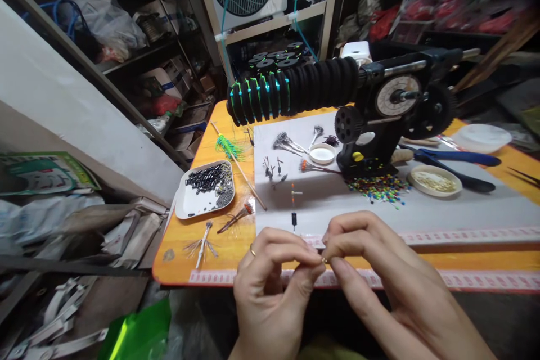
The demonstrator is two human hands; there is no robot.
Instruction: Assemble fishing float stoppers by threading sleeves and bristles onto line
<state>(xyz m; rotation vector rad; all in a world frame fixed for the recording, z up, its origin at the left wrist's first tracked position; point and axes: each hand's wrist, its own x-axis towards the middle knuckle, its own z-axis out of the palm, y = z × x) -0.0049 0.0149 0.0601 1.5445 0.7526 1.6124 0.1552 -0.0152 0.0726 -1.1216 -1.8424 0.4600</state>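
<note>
My left hand, with a ring on one finger, is closed in a pinch at the table's front edge. Thumb and fingertips of my right hand meet it from the other side, also pinched. Between the two sets of fingertips shows a tiny gold-coloured piece, too small to name. Just beyond my hands, on the white sheet, lies a small part with a black cylinder and an orange-tipped stem. A pink-and-white measuring tape runs along the table edge below the fingertips.
A black machine with a ribbed, green-threaded roller stands behind. Multicoloured beads lie at its base. Right are a dish of pale bits and blue-handled pliers; left, a tray of black pieces and a wooden stick.
</note>
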